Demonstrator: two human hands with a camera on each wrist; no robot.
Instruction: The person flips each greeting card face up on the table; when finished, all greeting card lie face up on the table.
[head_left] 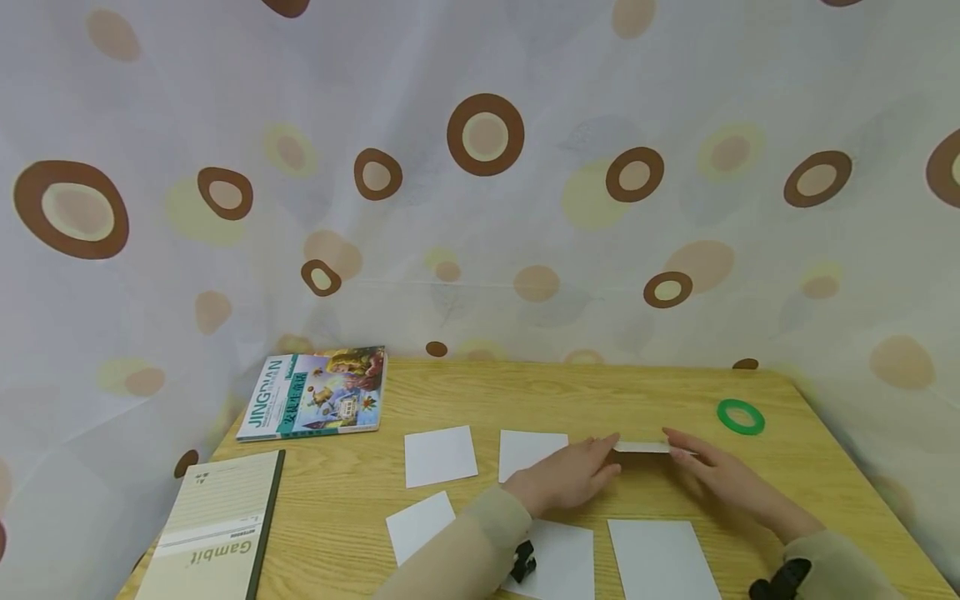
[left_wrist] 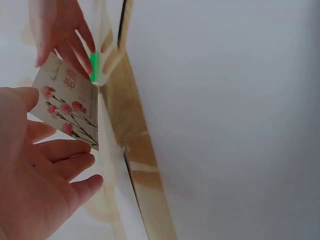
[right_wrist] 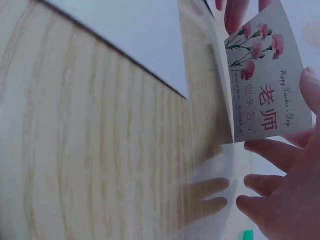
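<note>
A greeting card (head_left: 642, 447) printed with pink carnations and red Chinese characters is held up off the wooden table, seen nearly edge-on in the head view. My left hand (head_left: 566, 475) pinches one end of the card (left_wrist: 67, 102), thumb on one face and fingers behind it. The opposite end is pinched by my right hand (head_left: 727, 479); in the right wrist view its thumb lies on the printed side of the card (right_wrist: 267, 75). Below the hands, a white card (head_left: 663, 558) lies flat on the table, and another white card (head_left: 528, 450) lies partly behind my left hand.
More white cards lie to the left, one of them a square card (head_left: 441, 457). A green tape roll (head_left: 741, 417) rests at the back right. A colourful book (head_left: 318, 393) and a Gambit notebook (head_left: 213, 525) lie along the left side. A patterned curtain (head_left: 487, 250) hangs behind the table.
</note>
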